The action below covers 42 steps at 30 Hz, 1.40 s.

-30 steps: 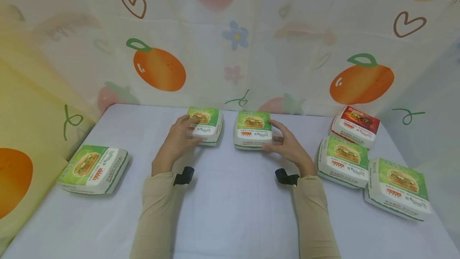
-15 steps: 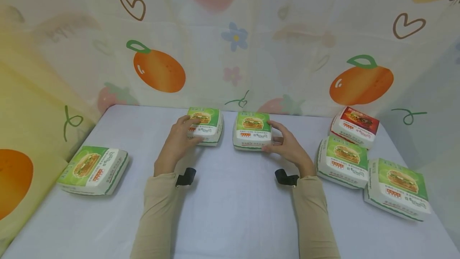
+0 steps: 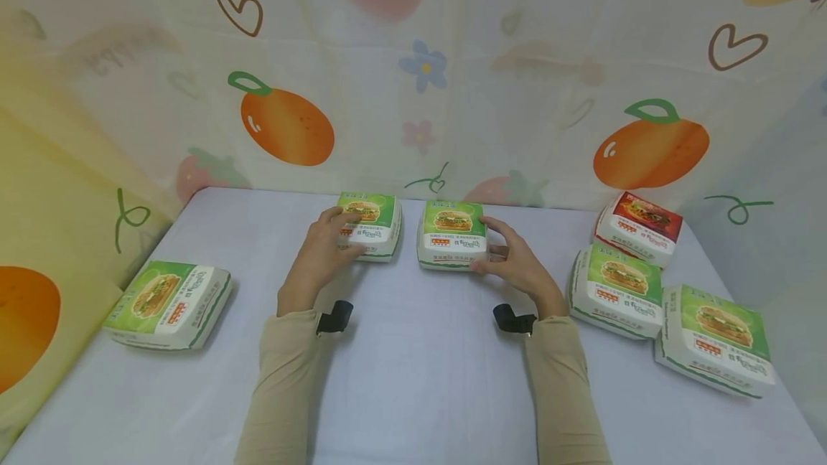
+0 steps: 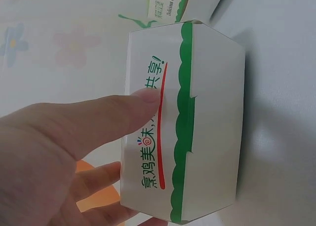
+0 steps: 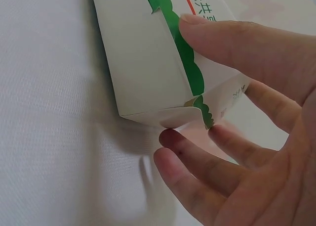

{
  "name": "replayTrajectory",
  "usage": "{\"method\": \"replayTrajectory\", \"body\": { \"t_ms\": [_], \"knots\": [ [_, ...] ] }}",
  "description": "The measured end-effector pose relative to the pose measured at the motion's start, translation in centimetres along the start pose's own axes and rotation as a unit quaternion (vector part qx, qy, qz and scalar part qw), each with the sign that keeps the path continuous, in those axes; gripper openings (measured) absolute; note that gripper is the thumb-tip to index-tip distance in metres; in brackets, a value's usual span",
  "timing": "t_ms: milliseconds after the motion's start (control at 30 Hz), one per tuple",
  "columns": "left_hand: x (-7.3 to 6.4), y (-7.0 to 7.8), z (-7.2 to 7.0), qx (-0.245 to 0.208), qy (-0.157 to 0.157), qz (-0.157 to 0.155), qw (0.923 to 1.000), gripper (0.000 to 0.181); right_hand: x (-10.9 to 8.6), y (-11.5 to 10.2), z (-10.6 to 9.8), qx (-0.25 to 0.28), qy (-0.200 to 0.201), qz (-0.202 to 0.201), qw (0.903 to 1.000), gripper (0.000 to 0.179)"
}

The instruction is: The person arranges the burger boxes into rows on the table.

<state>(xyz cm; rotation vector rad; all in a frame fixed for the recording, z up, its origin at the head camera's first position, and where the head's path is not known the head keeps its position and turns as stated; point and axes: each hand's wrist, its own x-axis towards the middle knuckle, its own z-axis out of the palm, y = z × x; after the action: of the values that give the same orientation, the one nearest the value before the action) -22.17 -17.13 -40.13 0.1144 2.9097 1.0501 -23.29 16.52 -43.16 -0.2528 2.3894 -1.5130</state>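
Observation:
My left hand (image 3: 319,253) holds a green and white burger box (image 3: 371,228) at the back middle of the table. In the left wrist view its thumb lies on the box's front wall (image 4: 212,117), with the other fingers at the left side. Just to the right stands a second green burger box (image 3: 452,235), with a narrow gap between the two. My right hand (image 3: 517,260) holds this one by its right end: the thumb (image 5: 232,40) presses the front near the corner, and the fingers are spread along the right side. Both boxes sit lids up.
A green burger box (image 3: 168,305) lies turned at the left edge of the white table (image 3: 420,379). On the right, a red-topped box (image 3: 638,227) and two green boxes (image 3: 617,289) stand close together in a slanting row. A fruit-print cloth (image 3: 420,113) hangs behind.
The box in my right hand has slid very slightly left, with the hand following. My left wrist has shifted a little to the right, while the left hand's box stays in place.

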Motion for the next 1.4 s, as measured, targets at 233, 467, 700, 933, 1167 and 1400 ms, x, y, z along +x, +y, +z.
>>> {"method": "replayTrajectory", "body": {
  "t_ms": [233, 467, 700, 933, 1167, 1400],
  "knots": [
    [-0.1, 0.0, 0.1, 0.003, -0.002, 0.0, 1.0, 0.058, 0.0, 0.1, 0.0, 0.005, 0.003, -0.008, 1.0, 0.091],
    [-0.2, 0.2, -0.1, 0.004, -0.001, -0.008, 1.0, 0.058, 0.0, -0.2, 0.1, -0.006, 0.005, 0.0, 1.0, 0.09],
    [-0.3, 0.2, -0.4, 0.009, 0.005, -0.001, 0.9999, 0.057, -0.2, -0.6, -0.2, -0.009, 0.009, -0.001, 0.9999, 0.09],
    [-0.4, 0.5, -0.7, 0.012, 0.007, 0.002, 0.9999, 0.059, -0.3, -0.8, -0.7, -0.01, 0.015, -0.003, 0.9998, 0.09],
    [-0.8, 0.8, -1.2, 0.01, 0.009, -0.005, 0.9999, 0.062, -0.7, -1.1, -1.1, -0.025, 0.022, -0.012, 0.9994, 0.091],
    [-1.1, 0.8, -1.5, 0.01, 0.019, 0.001, 0.9998, 0.062, -1.2, -1.7, -1.3, -0.042, 0.033, -0.011, 0.9985, 0.09]
  ]
}}
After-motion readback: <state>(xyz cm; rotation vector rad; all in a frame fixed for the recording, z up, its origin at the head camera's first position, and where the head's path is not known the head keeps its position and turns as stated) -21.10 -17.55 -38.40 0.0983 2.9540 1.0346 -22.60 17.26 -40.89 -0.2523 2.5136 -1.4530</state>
